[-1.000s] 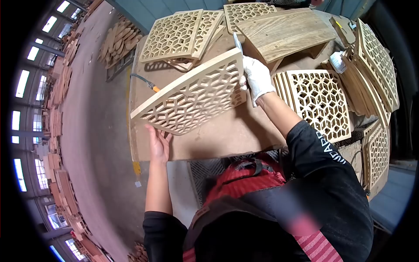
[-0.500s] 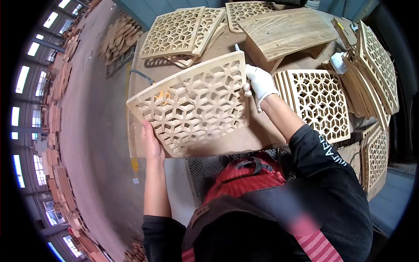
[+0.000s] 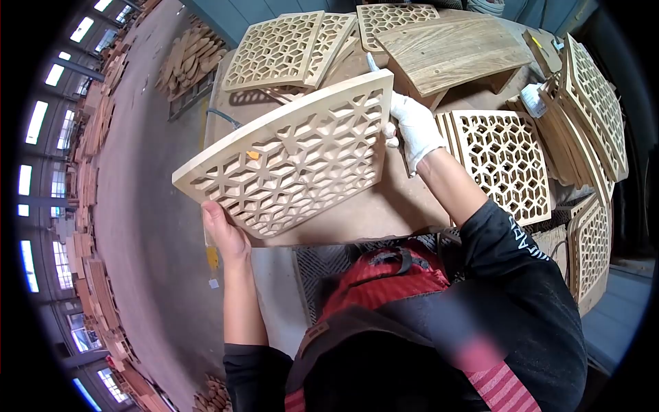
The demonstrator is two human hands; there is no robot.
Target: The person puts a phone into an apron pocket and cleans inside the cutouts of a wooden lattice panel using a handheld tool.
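A pale wooden lattice panel is held tilted above the brown worktable, its thick upper edge toward the far side. My bare left hand grips its lower left edge, thumb on the near face. My right hand, in a white glove, closes on the panel's right edge; some of its fingers are behind the panel. A thin pale-tipped object sticks up just behind the panel's upper right corner; I cannot make out what it is. Something orange shows through the lattice openings.
More lattice panels lie at the back left and back centre. A low wooden bench stands behind my right hand. Lattice panels stand on the right, with further stacks at the far right. Wooden pieces are piled beyond the table.
The panel has shifted left and its tilt has changed, first facing me more, then tipping back. My left hand has moved left with it; my right hand has moved slightly right.
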